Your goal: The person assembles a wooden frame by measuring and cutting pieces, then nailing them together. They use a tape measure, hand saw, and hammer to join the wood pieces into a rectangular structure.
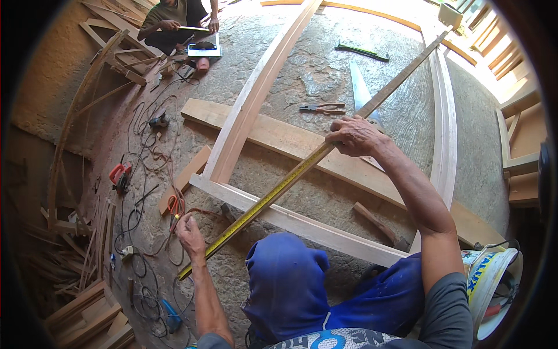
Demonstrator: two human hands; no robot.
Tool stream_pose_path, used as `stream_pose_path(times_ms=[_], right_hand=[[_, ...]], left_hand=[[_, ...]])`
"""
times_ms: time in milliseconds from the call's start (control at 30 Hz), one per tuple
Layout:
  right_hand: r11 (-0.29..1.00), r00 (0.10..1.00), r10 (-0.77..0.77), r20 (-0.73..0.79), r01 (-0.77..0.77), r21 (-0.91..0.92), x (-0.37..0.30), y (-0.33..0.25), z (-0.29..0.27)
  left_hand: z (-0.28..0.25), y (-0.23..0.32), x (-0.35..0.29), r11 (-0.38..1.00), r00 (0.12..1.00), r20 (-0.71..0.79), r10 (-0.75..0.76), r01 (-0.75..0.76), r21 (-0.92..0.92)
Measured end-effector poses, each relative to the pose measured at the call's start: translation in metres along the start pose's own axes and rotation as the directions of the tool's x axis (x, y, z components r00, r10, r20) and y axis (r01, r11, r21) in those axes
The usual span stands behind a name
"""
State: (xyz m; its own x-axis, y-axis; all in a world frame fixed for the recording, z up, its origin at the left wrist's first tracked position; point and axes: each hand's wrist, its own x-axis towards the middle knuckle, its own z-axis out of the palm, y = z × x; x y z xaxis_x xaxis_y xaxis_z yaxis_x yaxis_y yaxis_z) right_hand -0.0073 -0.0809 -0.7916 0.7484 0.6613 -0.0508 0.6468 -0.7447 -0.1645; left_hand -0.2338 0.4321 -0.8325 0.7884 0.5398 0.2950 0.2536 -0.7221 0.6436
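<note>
A long thin wooden strip (401,78) slants across a wooden frame (238,125) on the floor, from the far right to the near left. Along its nearer half runs a yellow tape measure blade (261,205). My right hand (359,136) is closed around the strip at mid-length, where the blade meets the fingers; the palm side is hidden. Beside the near end of the blade, my left hand (190,235) has its fingers drawn together. A small yellow bit shows at its fingertips, too small to name.
A thick plank (279,135) lies under the frame. Inside it are pliers (322,109), a handsaw (360,87) and a hammer (381,225). Cables and a red power tool (120,176) lie left; a bucket (494,285) stands right. Another person (174,23) works at the far left.
</note>
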Motion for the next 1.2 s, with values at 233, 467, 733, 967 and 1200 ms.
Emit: stream_pose_path(times_ms=[233, 467, 733, 967, 1200], right_hand=[[0.992, 0.992, 0.125, 0.016, -0.125, -0.017, -0.009, 0.015, -0.008], [0.987, 0.987, 0.141, -0.072, -0.146, -0.064, -0.012, 0.023, -0.002], [0.979, 0.983, 0.165, -0.086, -0.173, -0.105, -0.026, 0.036, -0.008], [0.995, 0.986, 0.083, -0.146, -0.089, -0.034, -0.017, 0.024, -0.018], [1.0, 0.999, 0.023, -0.031, -0.023, -0.001, 0.001, -0.02, -0.026]], left_hand=[[0.143, 0.143, 0.03, 0.916, 0.762, 0.514, 0.394, -0.279, -0.289], [0.223, 0.206, 0.028, 0.958, 0.515, 0.809, 0.284, -0.115, -0.263], [0.23, 0.211, 0.019, 0.907, 0.129, 0.97, 0.204, 0.349, -0.237], [0.175, 0.217, 0.031, 0.97, 0.325, 0.932, 0.163, 0.12, -0.212], [0.112, 0.146, 0.047, 0.946, 0.434, 0.863, 0.258, -0.296, -0.134]])
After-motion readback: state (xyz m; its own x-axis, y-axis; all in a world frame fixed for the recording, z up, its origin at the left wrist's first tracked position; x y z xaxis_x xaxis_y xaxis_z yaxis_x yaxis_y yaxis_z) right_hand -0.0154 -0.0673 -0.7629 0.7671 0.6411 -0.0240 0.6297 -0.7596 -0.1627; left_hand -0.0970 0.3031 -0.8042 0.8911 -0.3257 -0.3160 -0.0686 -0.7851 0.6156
